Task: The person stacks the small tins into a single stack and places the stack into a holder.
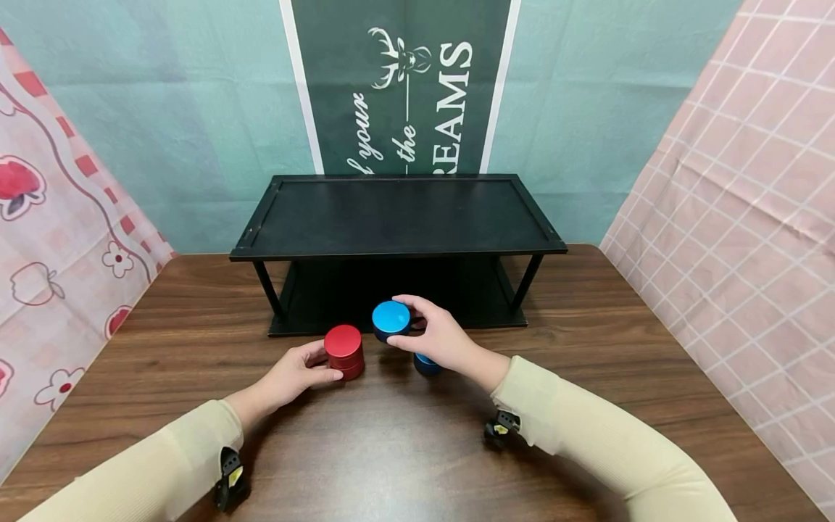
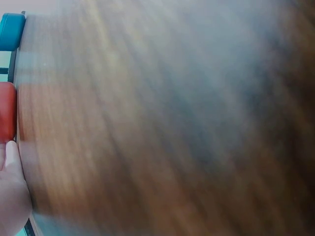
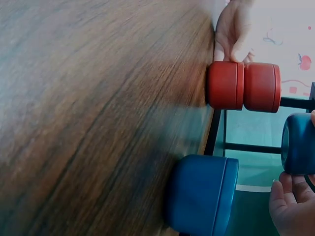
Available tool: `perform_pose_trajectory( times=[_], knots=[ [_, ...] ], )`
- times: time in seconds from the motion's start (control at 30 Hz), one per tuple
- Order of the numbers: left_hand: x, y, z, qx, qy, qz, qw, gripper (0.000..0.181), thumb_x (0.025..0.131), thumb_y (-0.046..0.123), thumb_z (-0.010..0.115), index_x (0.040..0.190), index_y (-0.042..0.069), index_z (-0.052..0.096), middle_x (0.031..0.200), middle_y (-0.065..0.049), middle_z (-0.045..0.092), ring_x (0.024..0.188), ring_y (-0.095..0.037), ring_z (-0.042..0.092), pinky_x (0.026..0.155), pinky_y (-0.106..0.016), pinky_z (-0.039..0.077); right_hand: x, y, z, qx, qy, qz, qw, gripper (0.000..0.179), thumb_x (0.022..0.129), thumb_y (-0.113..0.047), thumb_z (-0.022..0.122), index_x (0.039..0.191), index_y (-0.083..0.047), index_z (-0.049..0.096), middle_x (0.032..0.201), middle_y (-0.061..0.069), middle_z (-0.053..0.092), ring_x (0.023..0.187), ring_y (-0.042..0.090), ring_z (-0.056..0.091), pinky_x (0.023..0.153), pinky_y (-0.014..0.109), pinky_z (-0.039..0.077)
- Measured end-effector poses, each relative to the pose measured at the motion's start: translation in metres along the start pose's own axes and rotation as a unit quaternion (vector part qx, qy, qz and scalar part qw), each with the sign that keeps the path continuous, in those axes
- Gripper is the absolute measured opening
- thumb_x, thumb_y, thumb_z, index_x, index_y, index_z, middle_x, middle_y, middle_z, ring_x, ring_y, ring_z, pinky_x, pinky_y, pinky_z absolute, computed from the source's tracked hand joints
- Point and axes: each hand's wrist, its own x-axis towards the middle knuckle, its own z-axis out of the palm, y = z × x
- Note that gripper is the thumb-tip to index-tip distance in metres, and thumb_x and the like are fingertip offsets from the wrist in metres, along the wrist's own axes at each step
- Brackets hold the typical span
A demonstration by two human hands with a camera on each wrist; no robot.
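Observation:
Two red round lidded tins [image 1: 343, 352] stand stacked on the table, the upper one squarely on the lower. My left hand [image 1: 290, 378] grips the stack from its left side, thumb in front and fingers behind. Raised off the table, a blue round lidded tin [image 1: 391, 319] is pinched between the thumb and fingers of my right hand [image 1: 441, 335]. Below that hand a second blue tin [image 3: 202, 194] stands on the table, partly covered by the hand in the head view. The left wrist view catches only the edge of the red tins [image 2: 7, 112].
Behind the tins stands a black two-tier rack [image 1: 398, 217] with a flat top and a low shelf. The wooden table [image 1: 391, 449] spreads around it. Cloth hangs at the back and on both sides, with pink checks [image 1: 737, 217] at right.

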Motion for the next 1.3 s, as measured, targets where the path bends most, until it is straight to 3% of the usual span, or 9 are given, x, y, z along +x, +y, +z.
perform_pose_trajectory(
  times=[0.5, 0.83, 1.3],
  knots=[
    [0.001, 0.001, 0.001, 0.001, 0.000, 0.004, 1.0000, 0.055, 0.085, 0.011, 0.068, 0.132, -0.005, 0.046, 0.129, -0.020, 0.052, 0.122, -0.032, 0.046, 0.100, -0.038, 0.039, 0.006, -0.006, 0.009, -0.004, 0.004, -0.030, 0.9995, 0.061, 0.078, -0.017, 0.077, 0.130, -0.004, 0.050, 0.125, 0.008, 0.055, 0.101, 0.019, 0.056, 0.084, 0.031, 0.050],
    [0.001, 0.002, 0.001, -0.001, 0.005, -0.017, 0.9998, 0.057, 0.084, 0.014, 0.070, 0.133, -0.003, 0.046, 0.129, -0.018, 0.053, 0.121, -0.032, 0.047, 0.097, -0.029, 0.042, 0.013, -0.012, 0.019, 0.005, -0.006, -0.026, 0.9996, 0.062, 0.078, -0.019, 0.077, 0.131, -0.005, 0.050, 0.124, 0.007, 0.055, 0.098, 0.018, 0.056, 0.082, 0.028, 0.050],
    [0.000, 0.002, -0.001, 0.002, -0.005, -0.006, 1.0000, 0.057, 0.085, 0.013, 0.069, 0.134, -0.003, 0.045, 0.131, -0.018, 0.052, 0.122, -0.032, 0.046, 0.098, -0.030, 0.041, 0.023, -0.022, 0.035, 0.016, -0.023, -0.023, 0.9993, 0.061, 0.078, -0.023, 0.077, 0.132, -0.010, 0.050, 0.123, 0.003, 0.056, 0.097, 0.014, 0.056, 0.081, 0.022, 0.049]
  ],
)
